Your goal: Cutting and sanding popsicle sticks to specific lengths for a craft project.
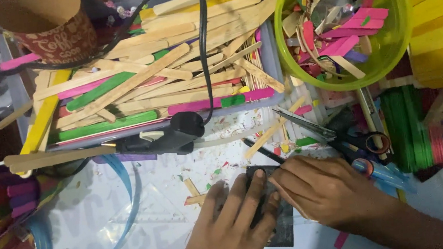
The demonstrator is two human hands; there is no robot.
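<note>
I see matt bare and dyed wooden craft sticks [139, 81], a glossy translucent green plastic bowl [392, 48], a matt black plastic glue gun [164, 138], a brown paper cup [48, 27], shiny metal scissors [311, 128] and a dull dark sheet [276, 220] under my hands.

Left hand [234, 218] pressed flat on a dark sheet [270, 210], right hand [324, 190] gripping a thin black tool [263, 151] at its edge; glue gun [167, 136] just above, beside piled craft sticks [149, 77], green bowl [399, 42], scissors [338, 134]

Glue gun [162, 138], green bowl [392, 48], scissors [338, 134]
</note>
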